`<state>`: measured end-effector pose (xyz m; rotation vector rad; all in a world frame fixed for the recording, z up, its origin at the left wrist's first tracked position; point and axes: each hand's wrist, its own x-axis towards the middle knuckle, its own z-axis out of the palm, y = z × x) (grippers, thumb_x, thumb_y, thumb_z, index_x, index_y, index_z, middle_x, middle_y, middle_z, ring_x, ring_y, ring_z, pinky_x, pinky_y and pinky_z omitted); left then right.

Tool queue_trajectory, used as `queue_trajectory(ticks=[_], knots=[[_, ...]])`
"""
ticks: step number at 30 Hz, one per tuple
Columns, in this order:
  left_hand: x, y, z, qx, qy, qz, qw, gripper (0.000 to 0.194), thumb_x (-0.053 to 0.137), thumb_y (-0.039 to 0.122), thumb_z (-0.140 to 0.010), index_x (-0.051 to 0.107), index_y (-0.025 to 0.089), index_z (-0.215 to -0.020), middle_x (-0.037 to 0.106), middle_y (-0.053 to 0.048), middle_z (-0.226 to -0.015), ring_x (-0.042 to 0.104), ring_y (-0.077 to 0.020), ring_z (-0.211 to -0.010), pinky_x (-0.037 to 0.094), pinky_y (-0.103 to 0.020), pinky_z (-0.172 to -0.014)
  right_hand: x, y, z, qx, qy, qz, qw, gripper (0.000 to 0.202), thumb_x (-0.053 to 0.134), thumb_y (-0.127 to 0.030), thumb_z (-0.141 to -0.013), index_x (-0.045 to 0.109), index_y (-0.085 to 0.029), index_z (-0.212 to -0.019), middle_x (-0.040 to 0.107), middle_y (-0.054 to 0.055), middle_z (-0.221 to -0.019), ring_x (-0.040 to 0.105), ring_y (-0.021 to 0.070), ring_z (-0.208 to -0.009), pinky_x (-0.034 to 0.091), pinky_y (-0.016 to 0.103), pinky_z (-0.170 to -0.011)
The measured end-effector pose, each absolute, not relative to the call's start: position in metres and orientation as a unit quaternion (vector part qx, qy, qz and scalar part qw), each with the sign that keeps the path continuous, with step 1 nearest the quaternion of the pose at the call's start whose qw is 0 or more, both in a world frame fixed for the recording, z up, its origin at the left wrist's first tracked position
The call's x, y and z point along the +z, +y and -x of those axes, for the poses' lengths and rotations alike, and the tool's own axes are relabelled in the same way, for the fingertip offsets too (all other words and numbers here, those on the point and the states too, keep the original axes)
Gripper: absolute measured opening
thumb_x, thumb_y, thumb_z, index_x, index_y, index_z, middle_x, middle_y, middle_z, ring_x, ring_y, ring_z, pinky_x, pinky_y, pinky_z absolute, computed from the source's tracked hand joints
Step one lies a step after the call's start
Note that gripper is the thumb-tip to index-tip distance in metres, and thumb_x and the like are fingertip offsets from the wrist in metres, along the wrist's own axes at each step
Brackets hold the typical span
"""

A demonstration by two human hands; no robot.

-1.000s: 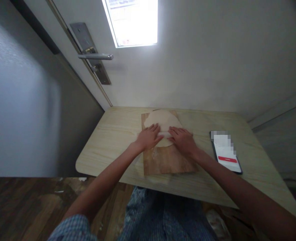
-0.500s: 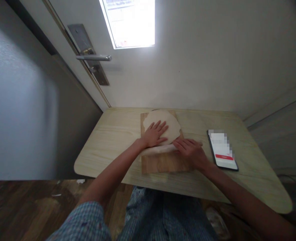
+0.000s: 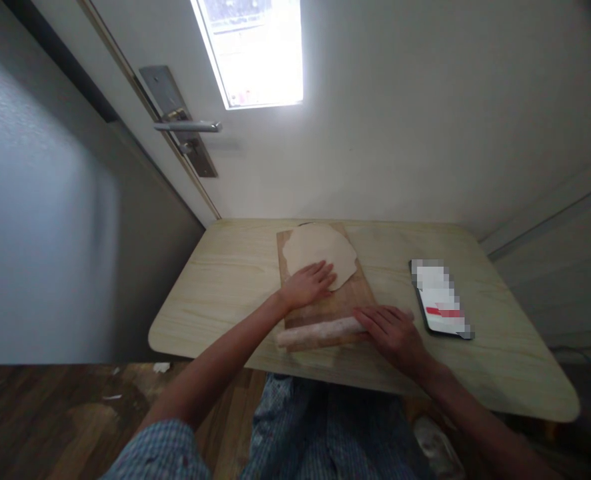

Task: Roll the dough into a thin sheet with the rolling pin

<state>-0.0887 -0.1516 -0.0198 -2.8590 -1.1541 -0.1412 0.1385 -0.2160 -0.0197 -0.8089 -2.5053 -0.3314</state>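
A flat, roughly round sheet of pale dough [image 3: 318,247] lies on the far part of a wooden board [image 3: 345,300]. My left hand [image 3: 309,285] rests palm down over the near edge of the dough, its fingers lying flat. A floured rolling pin [image 3: 320,332] lies across the near end of the board. My right hand [image 3: 391,333] is over the pin's right part, fingers close together and wrapped on it. A gap of bare board separates the pin from the dough.
The pale wooden table [image 3: 200,293] stands against a door with a metal handle [image 3: 190,126] and a bright window. A phone [image 3: 440,300] with a lit screen lies right of the board. A shoe [image 3: 435,447] is on the floor below.
The rolling pin and my right hand have moved toward me, away from the dough. My left hand has slid slightly nearer, uncovering more of the dough. The view has shifted a little.
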Motion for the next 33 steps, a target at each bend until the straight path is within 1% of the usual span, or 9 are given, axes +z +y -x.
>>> queue_trajectory(ticks=[3,6,12,16,20,23,26,29,33], knots=[[-0.021,-0.153,0.086,-0.029,-0.332,0.941,0.068,0.031,0.033,0.019,-0.089,0.051,0.008,-0.112,0.048,-0.017,-0.126,0.041,-0.0230,-0.119,0.039,-0.036,-0.092,-0.027,-0.217,-0.135,-0.127,-0.913,0.302,0.242,0.023,0.043,-0.016,-0.083,0.061,-0.015,-0.098,0.066,0.010,-0.096,0.059,0.0176,-0.086,0.042,0.033,-0.077],[-0.017,-0.154,0.084,-0.024,-0.330,0.941,0.065,0.028,0.035,0.013,-0.087,0.052,0.007,-0.109,0.052,-0.017,-0.121,0.047,-0.0222,-0.114,0.041,-0.033,-0.089,-0.033,-0.217,-0.134,-0.132,-0.909,0.308,0.246,0.024,0.042,-0.018,-0.084,0.062,-0.015,-0.096,0.066,0.010,-0.093,0.059,0.0166,-0.084,0.042,0.032,-0.075],[0.010,-0.138,0.083,-0.105,-0.533,0.838,-0.050,0.036,0.028,0.029,-0.090,0.060,0.015,-0.085,0.068,-0.007,-0.082,0.062,-0.0180,-0.075,0.045,-0.027,-0.065,-0.041,-0.219,-0.133,-0.121,-0.902,0.318,0.265,0.025,0.041,-0.020,-0.085,0.063,-0.013,-0.094,0.067,0.010,-0.092,0.060,0.0167,-0.083,0.043,0.032,-0.074],[0.045,-0.114,0.087,-0.187,-0.551,0.810,-0.071,0.039,0.028,0.031,-0.090,0.060,0.015,-0.074,0.066,-0.004,-0.074,0.058,-0.0141,-0.069,0.041,-0.024,-0.064,-0.043,-0.219,-0.134,-0.107,-0.902,0.324,0.263,0.025,0.042,-0.021,-0.084,0.062,-0.014,-0.096,0.066,0.010,-0.094,0.060,0.0172,-0.085,0.044,0.033,-0.075],[0.081,-0.108,0.090,-0.218,-0.541,0.812,-0.028,0.039,0.028,0.035,-0.090,0.061,0.016,-0.079,0.065,-0.004,-0.073,0.057,-0.0141,-0.067,0.041,-0.025,-0.063,-0.045,-0.218,-0.134,-0.104,-0.900,0.328,0.269,0.024,0.043,-0.022,-0.084,0.063,-0.014,-0.096,0.066,0.010,-0.095,0.060,0.0173,-0.086,0.045,0.033,-0.075],[0.081,-0.131,0.086,-0.177,-0.518,0.837,-0.007,0.039,0.028,0.035,-0.090,0.061,0.015,-0.081,0.066,-0.006,-0.076,0.059,-0.0163,-0.071,0.043,-0.028,-0.066,-0.044,-0.221,-0.135,-0.112,-0.898,0.318,0.283,0.024,0.044,-0.021,-0.083,0.062,-0.014,-0.098,0.066,0.010,-0.095,0.060,0.0172,-0.087,0.045,0.033,-0.075],[0.053,-0.167,0.083,-0.083,-0.418,0.903,-0.060,0.033,0.030,0.028,-0.090,0.060,0.015,-0.096,0.067,-0.008,-0.092,0.061,-0.0173,-0.087,0.045,-0.029,-0.076,-0.038,-0.226,-0.138,-0.125,-0.905,0.283,0.293,0.024,0.044,-0.018,-0.083,0.062,-0.015,-0.099,0.066,0.008,-0.097,0.059,0.0161,-0.089,0.044,0.032,-0.077],[0.025,-0.190,0.084,-0.046,-0.278,0.952,-0.119,0.035,0.038,0.033,-0.087,0.052,0.014,-0.113,0.053,-0.010,-0.122,0.044,-0.0166,-0.117,0.035,-0.028,-0.097,-0.028,-0.231,-0.143,-0.131,-0.916,0.233,0.298,0.024,0.043,-0.016,-0.084,0.061,-0.016,-0.100,0.067,0.005,-0.097,0.059,0.0148,-0.089,0.043,0.031,-0.079],[0.016,-0.177,0.085,-0.116,-0.408,0.901,-0.092,0.047,0.028,0.036,-0.090,0.032,0.011,-0.130,0.031,-0.013,-0.139,0.023,-0.0164,-0.129,0.027,-0.034,-0.103,-0.018,-0.228,-0.146,-0.137,-0.916,0.232,0.297,0.023,0.043,-0.017,-0.084,0.061,-0.015,-0.099,0.067,0.006,-0.094,0.060,0.0146,-0.085,0.043,0.031,-0.077]])
